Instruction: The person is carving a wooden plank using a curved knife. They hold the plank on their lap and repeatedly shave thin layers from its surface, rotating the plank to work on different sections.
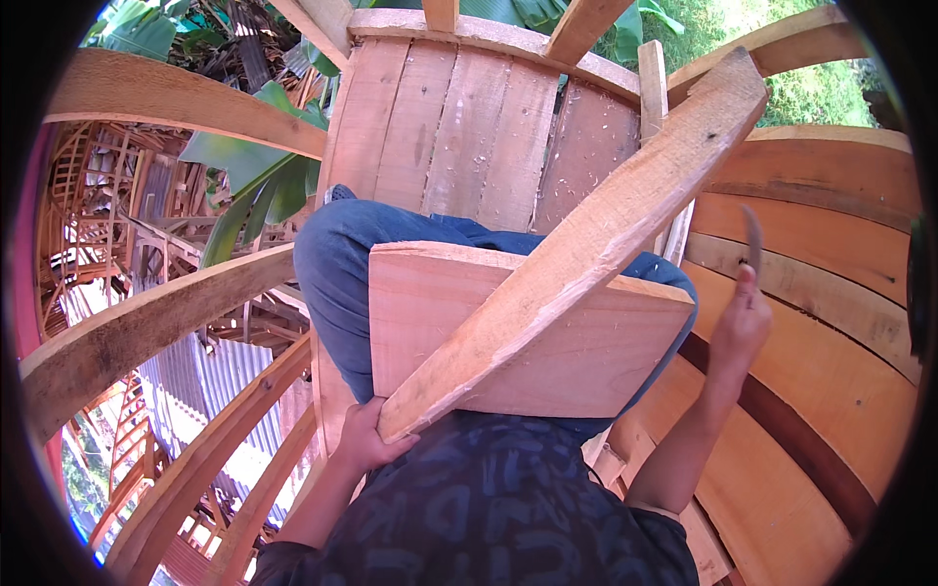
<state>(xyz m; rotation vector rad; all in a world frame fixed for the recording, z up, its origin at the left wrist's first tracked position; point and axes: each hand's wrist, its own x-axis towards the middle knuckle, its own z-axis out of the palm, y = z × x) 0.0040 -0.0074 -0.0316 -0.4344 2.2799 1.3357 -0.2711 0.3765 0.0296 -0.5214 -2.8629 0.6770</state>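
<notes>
A long, rough-edged wooden plank (576,249) slants from near my belly up to the far right. Its near end is gripped by my left hand (367,439), thumb over the wood. Beneath it, a flat wooden board (430,303) rests across my lap, and the plank crosses over it. My right hand (740,327) is raised to the right, apart from the plank, closed around a knife whose narrow curved blade (753,234) points upward. The fist hides the knife's handle.
I sit on a floor of wooden boards (469,127) scattered with small shavings. Curved beams (147,317) stand at the left, and a wall of stacked planks (811,410) rises at the right. Past the left beams are corrugated metal sheets (210,391) and banana leaves (249,156).
</notes>
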